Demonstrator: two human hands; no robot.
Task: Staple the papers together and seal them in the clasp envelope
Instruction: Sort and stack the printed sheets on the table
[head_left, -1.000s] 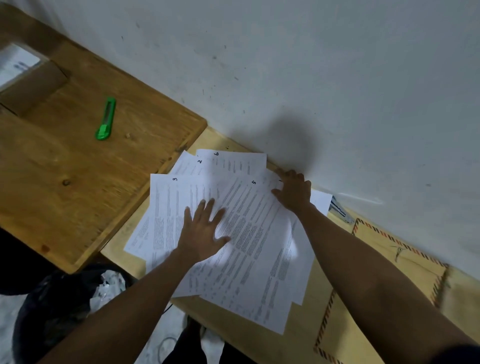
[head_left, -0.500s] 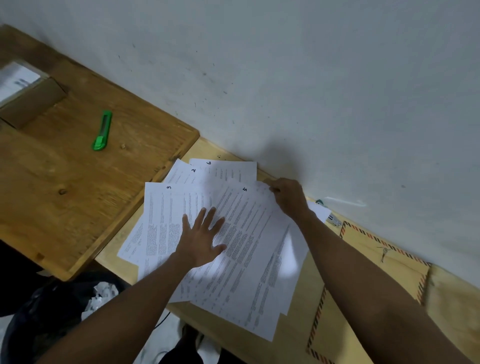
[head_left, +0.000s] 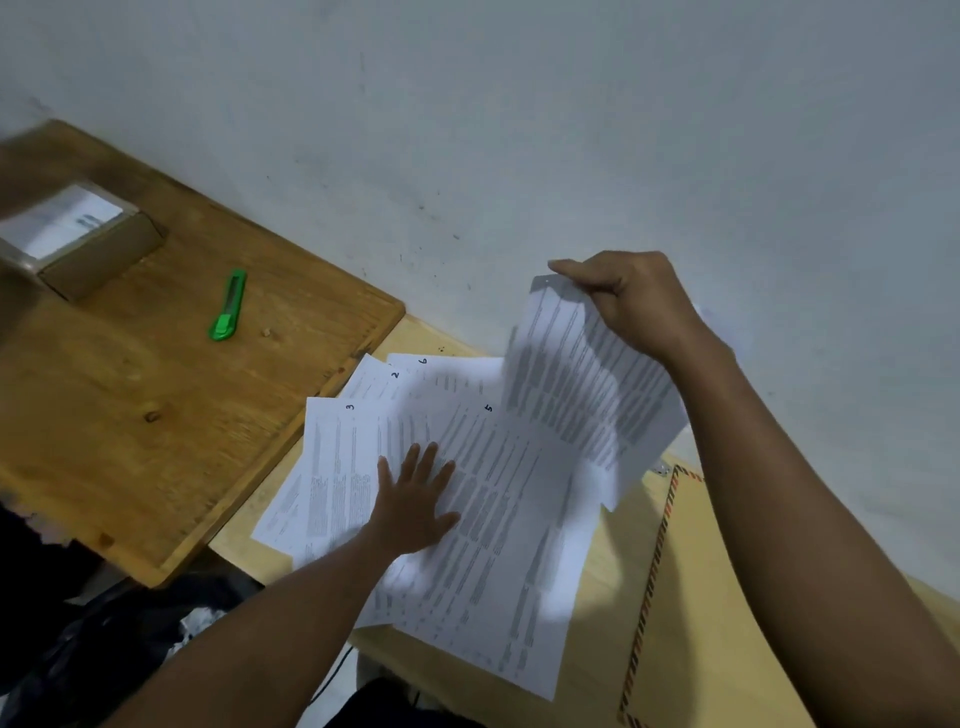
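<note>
Gathering step, stapling not begun. Right hand (head_left: 636, 301) pinches lifted white printed sheet (head_left: 587, 384), centre right. Left hand (head_left: 415, 499) flat, fingers spread, pinning fanned numbered white papers (head_left: 498, 545) on counter (head_left: 602, 597). Striped-edge manila envelope (head_left: 691, 623) lower right. Next: square stack.

The papers (head_left: 498, 519) are white, covered in columns of fine grey print, with small black handwritten numbers at their far corners. The sheet (head_left: 587, 384) lifted at the right is the same white with grey text, shaded where it curls. The envelope (head_left: 717, 597) at the near right is tan, edged with a striped border of red and dark dashes. At the left, the utility knife (head_left: 228, 306) is bright green on a honey-brown wooden board (head_left: 130, 441) with dark knots. The cardboard box (head_left: 98, 260) at the far left is brown with a white label. The wall (head_left: 571, 130) is pale grey-white, flecked with small dark marks.
</note>
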